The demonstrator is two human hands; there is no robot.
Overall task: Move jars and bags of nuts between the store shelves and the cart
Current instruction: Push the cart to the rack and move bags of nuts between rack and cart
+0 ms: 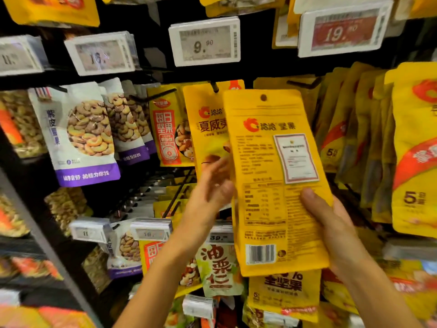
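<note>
Nearest you, your right hand [335,223] grips the lower right edge of a yellow nut bag [276,181], thumb pressed flat across its back panel and the other fingers hidden behind it. The bag stands upright at centre frame, printed back towards you, barcode at its lower left and a punched hang hole at the top.

Your left hand [212,185] reaches up at the bag's left edge; it is blurred, fingers loosely spread, and you cannot tell whether it touches the bag or the pack behind.

Just behind, a matching yellow bag [205,124] hangs from a black peg [215,87], front facing out. To its left hang white and purple cashew bags [82,131]; at the right of the frame hang rows of yellow pouches [383,143].

Farther up, price tags line the shelf rail, one reading 9.90 [204,41] at upper centre and a red one reading 19.90 [343,29] at upper right.
</note>
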